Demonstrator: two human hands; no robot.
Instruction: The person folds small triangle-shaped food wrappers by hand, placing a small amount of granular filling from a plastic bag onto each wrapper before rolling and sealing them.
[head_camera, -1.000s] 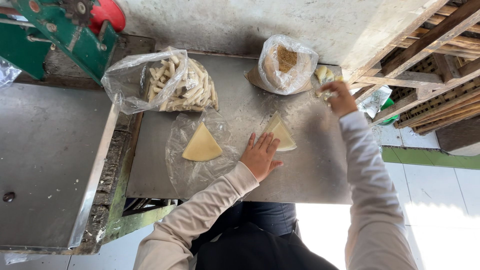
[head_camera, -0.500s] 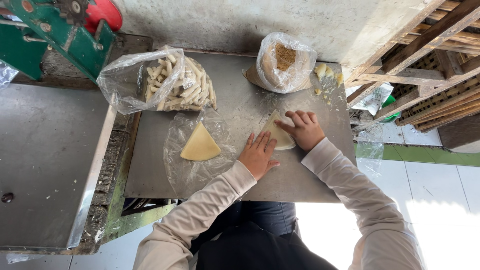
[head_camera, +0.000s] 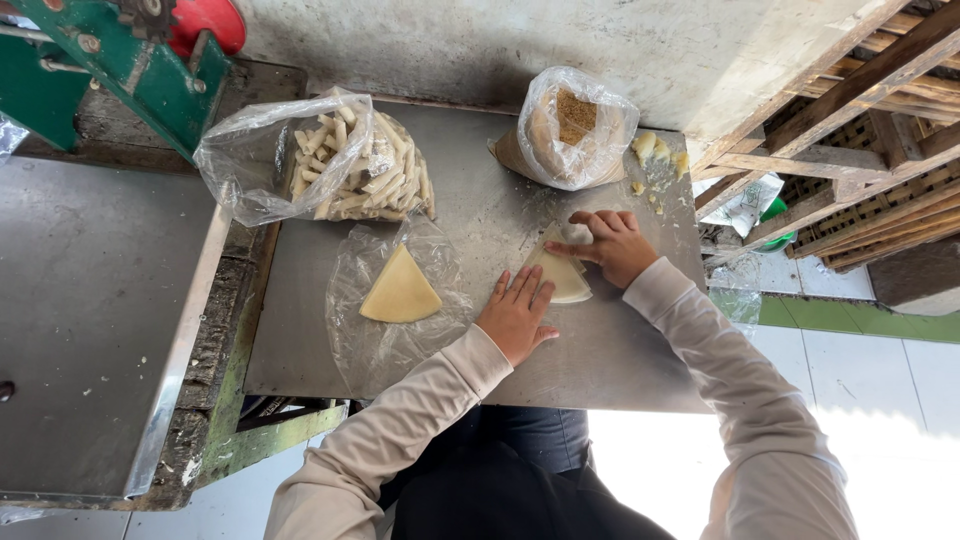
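A person in a cream long-sleeved top works with 2 bare hands at a steel table (head_camera: 600, 350), seen from a head-worn camera looking straight down. The left hand (head_camera: 517, 318) lies flat, fingers spread and extended, its fingertips pressing the lower edge of a pale triangular pastry wrapper (head_camera: 558, 272) that sits on the metal just right of the table's centre. The right hand (head_camera: 612, 245) rests on the same wrapper from the far side, fingers loosely curled over its upper right edge; whether they are pinching a fold or only pressing it down is hard to tell from this angle. To the left, well apart from both hands, 1 yellow wedge-shaped sheet stack (head_camera: 399, 290) lies on a crumpled clear plastic sheet (head_camera: 380, 340). At the table's far left corner, an open clear bag of pale finger-shaped rolls (head_camera: 345, 165) slumps against the wall. At the far edge, another clear bag holding a brownish filling (head_camera: 572, 125) stands near the right hand, with small yellowish scraps (head_camera: 655, 150) scattered beside it. A green and red machine (head_camera: 140, 50) stands at upper left above a second steel surface (head_camera: 90, 330), and wooden slats (head_camera: 860, 130) fill the upper right
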